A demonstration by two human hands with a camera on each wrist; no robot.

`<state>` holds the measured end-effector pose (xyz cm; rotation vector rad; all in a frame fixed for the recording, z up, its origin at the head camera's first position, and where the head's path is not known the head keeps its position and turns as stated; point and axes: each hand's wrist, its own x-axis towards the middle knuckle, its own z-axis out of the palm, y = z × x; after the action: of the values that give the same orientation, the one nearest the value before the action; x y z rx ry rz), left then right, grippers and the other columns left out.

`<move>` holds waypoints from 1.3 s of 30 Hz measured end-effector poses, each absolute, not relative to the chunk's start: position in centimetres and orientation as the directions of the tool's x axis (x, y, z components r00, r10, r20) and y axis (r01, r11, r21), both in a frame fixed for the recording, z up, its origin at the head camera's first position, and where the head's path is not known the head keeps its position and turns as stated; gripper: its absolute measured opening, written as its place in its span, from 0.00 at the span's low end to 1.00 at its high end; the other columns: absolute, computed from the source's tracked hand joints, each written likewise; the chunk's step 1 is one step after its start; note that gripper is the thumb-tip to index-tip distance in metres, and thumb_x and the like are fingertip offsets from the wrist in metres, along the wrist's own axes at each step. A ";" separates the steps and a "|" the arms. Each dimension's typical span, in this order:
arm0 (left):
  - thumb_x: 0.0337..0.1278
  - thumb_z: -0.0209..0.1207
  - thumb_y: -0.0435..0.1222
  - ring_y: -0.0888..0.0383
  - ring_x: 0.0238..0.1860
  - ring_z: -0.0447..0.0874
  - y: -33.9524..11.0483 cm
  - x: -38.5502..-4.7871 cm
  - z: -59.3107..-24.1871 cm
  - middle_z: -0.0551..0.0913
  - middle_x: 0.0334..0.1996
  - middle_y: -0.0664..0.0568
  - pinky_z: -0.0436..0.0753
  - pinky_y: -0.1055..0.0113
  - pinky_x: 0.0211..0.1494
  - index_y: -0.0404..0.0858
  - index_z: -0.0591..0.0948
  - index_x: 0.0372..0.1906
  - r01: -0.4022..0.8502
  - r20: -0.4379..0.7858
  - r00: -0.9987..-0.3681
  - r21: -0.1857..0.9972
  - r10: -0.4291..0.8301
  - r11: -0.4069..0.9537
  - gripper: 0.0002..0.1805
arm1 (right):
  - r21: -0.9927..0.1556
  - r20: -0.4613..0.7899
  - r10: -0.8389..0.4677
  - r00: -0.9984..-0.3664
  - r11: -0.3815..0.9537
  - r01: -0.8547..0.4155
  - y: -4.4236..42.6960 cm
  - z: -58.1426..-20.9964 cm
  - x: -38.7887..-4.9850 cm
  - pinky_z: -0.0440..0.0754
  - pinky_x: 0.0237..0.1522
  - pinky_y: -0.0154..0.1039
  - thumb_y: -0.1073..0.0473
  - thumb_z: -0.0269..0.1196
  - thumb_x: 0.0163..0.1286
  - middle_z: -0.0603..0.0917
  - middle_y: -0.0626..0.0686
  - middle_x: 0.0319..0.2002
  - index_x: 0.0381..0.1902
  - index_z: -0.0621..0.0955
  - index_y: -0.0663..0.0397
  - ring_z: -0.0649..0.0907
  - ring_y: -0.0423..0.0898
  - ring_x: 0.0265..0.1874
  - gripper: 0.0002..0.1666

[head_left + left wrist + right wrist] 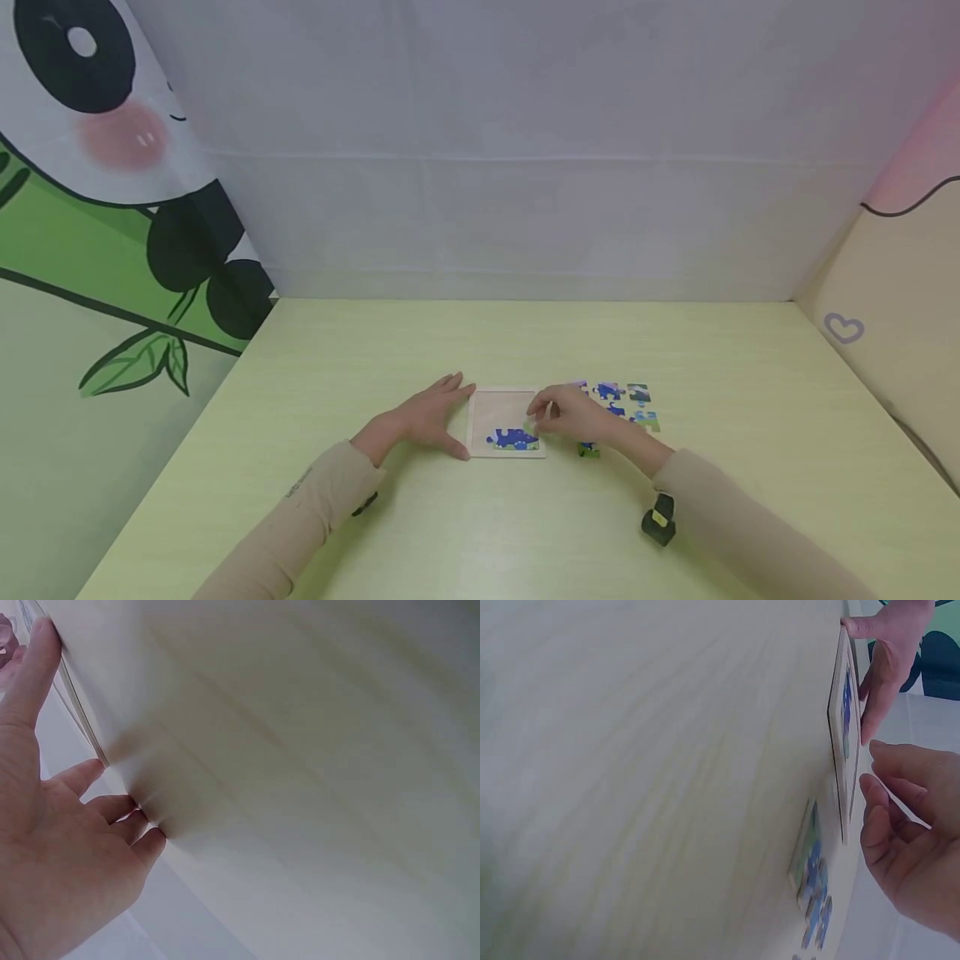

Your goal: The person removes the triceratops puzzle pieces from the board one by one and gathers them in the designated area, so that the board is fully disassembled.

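Observation:
A square wooden puzzle tray (498, 408) lies mid-table, with joined blue and green puzzle pieces (514, 439) along its lower part. My left hand (435, 414) is spread at the tray's left side, thumb and fingertips touching the edge; the left wrist view shows the same hand (82, 832). Over the tray's right side, my right hand (566, 412) bends its fingers and seems to pinch a small pale green puzzle piece (530, 426) at the fingertips. In the right wrist view that hand (911, 832) hovers near the tray (838, 742); the piece is not clear there.
Loose puzzle pieces (639, 393) lie right of the tray, some partly hidden by the right hand and forearm. Pale table (480, 517) surrounds them, with a light grey backdrop (480, 217) behind and printed panels at both sides.

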<state>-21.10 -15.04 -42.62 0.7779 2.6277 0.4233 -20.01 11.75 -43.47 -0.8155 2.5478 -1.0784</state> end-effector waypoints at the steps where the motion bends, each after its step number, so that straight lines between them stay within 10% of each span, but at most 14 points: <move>1: 0.31 0.69 0.56 0.44 0.70 0.38 -15.1 -21.1 -42.6 0.45 0.70 0.40 0.51 0.48 0.68 0.39 0.55 0.70 0.459 -0.257 -0.780 0.385 0.570 0.801 0.58 | -0.728 -0.032 -0.582 -0.813 0.571 -0.380 11.3 -43.6 -20.0 0.74 0.25 0.30 0.64 0.64 0.58 0.80 0.46 0.31 0.39 0.81 0.57 0.72 0.39 0.23 0.09; 39: 0.31 0.69 0.56 0.45 0.70 0.38 -15.1 -21.2 -42.8 0.45 0.70 0.40 0.50 0.49 0.69 0.40 0.55 0.69 0.460 -0.253 -0.778 0.394 0.575 0.796 0.58 | -0.694 0.008 -0.568 -0.823 0.589 -0.413 7.7 -43.3 -18.6 0.73 0.28 0.29 0.70 0.68 0.48 0.78 0.48 0.24 0.28 0.79 0.59 0.73 0.40 0.24 0.10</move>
<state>-21.18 -15.13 -42.77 0.7847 2.6232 0.4430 -18.59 7.74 -43.32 -0.8157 2.6043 -1.0549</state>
